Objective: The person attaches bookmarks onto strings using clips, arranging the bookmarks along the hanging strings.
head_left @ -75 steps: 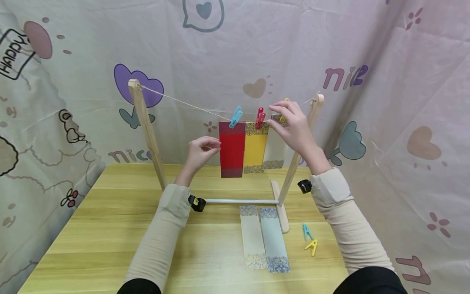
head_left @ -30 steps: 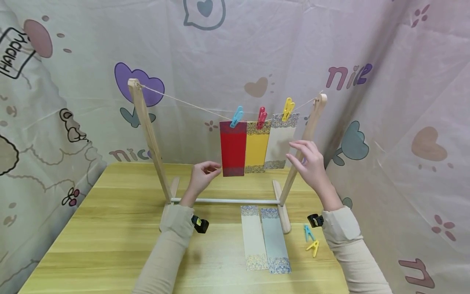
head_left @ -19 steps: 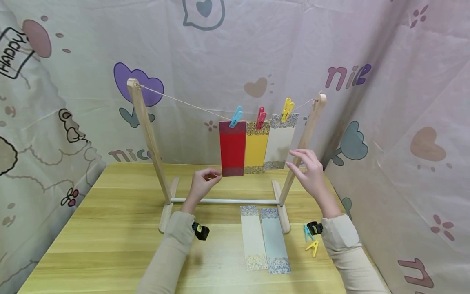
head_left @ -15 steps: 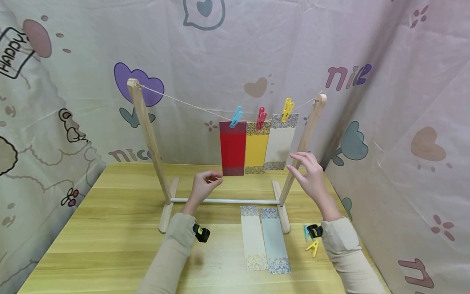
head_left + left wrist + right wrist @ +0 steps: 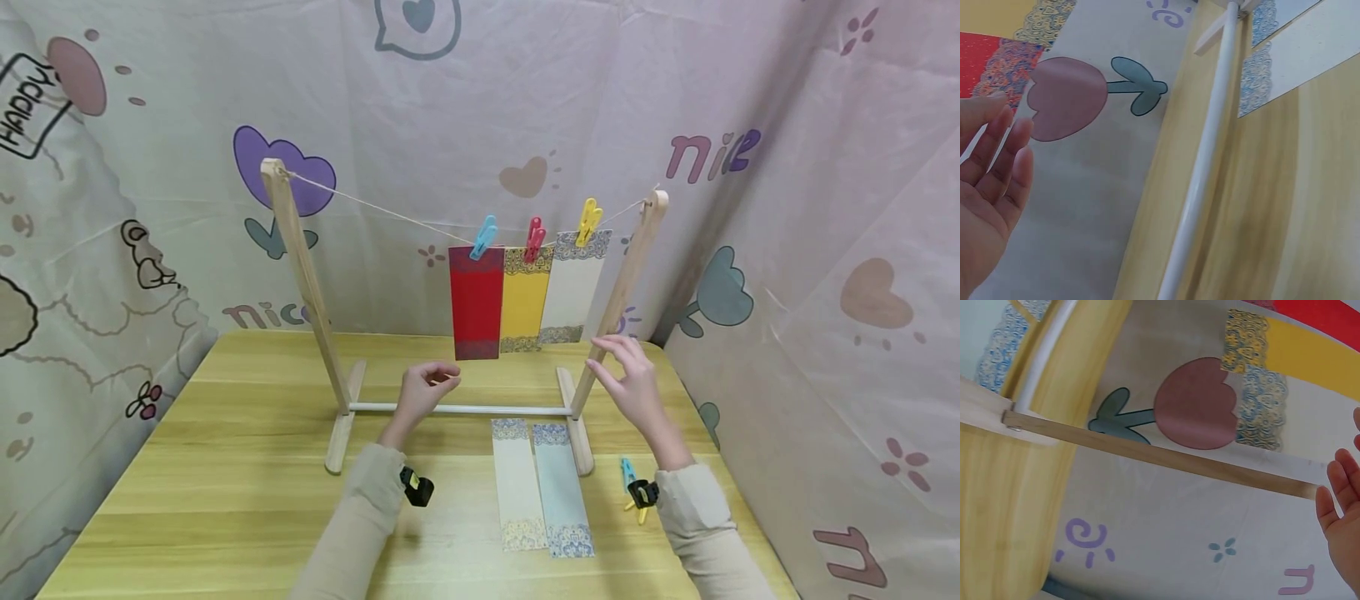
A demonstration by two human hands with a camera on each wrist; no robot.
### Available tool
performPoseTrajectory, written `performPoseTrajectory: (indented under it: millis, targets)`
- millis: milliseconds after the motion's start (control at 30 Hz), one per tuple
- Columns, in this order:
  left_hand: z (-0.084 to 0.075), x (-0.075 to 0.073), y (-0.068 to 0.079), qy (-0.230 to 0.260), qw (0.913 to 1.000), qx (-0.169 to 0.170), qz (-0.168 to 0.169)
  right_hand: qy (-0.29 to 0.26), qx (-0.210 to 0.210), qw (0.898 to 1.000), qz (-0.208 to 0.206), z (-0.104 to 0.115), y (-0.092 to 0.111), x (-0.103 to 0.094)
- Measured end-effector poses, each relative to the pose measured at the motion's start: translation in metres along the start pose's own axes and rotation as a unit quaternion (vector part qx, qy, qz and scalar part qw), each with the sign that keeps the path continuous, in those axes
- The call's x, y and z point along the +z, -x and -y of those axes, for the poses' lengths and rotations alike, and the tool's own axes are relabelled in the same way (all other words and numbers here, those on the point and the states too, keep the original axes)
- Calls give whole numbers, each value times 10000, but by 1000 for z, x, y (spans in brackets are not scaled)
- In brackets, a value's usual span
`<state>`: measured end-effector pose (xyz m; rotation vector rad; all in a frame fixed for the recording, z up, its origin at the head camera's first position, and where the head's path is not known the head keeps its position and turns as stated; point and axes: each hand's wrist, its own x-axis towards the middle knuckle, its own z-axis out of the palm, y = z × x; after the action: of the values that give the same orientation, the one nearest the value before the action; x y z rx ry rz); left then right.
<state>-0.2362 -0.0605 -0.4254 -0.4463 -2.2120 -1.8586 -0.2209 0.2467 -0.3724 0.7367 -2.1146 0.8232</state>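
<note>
My left hand [image 5: 426, 390] hovers below and left of the hanging red paper strip [image 5: 477, 304], fingers loosely bent, holding nothing. My right hand [image 5: 633, 383] is in the air beside the right post [image 5: 626, 267], thumb and fingers apart with nothing between them. From the string [image 5: 382, 210] hang the red strip under a blue clothespin [image 5: 484, 237], a yellow strip [image 5: 522, 300] under a red clothespin [image 5: 535, 240], and a white strip [image 5: 573, 287] under a yellow clothespin [image 5: 588, 222]. The left wrist view shows the left fingertips [image 5: 1022, 134] near the red strip's patterned end.
A cream strip [image 5: 517, 487] and a pale blue strip [image 5: 562, 492] lie on the wooden table [image 5: 225, 500]. Near my right wrist lie a blue clothespin [image 5: 627, 472] and a yellow one [image 5: 642, 515], partly hidden. A white bar [image 5: 480, 409] joins the wooden stand's feet.
My right hand has come down from beside the white strip's top and its yellow clothespin. The left hand has also lowered, from beside the red strip to below it. The hanging strips stay clipped.
</note>
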Motion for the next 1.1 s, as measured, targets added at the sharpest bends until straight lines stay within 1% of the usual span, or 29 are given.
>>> performPoseTrajectory:
  millis: [167,267,400,500,533,633,767,933,1000,1100]
  targets:
    - [5,4,4,16,9997,-187,148,-33,130,9999,34,-3,10,2]
    - [12,6,5,105,9993,-261,229,-80,175,9998,45,-4,16,2]
    - [33,11,6,22,9989,-410,205,-54,198,9998,84,-6,23,2]
    - [47,16,7,-110,9982,-555,215,-2,343,9993,165,-7,29,2]
    - [50,17,7,-145,9980,-565,224,8,400,9990,195,-7,32,2]
    - [54,22,10,-189,9978,-563,295,44,551,9981,280,-7,39,3]
    - [58,29,12,-174,9980,-482,367,92,582,9978,305,-8,49,4]
    - [64,35,16,-97,9985,-403,370,36,669,9973,315,-8,59,5]
    - [65,37,18,-107,9982,-457,381,11,723,9969,312,-8,62,6]
    - [64,39,21,-176,9967,-684,402,-5,777,9965,317,-9,68,6]
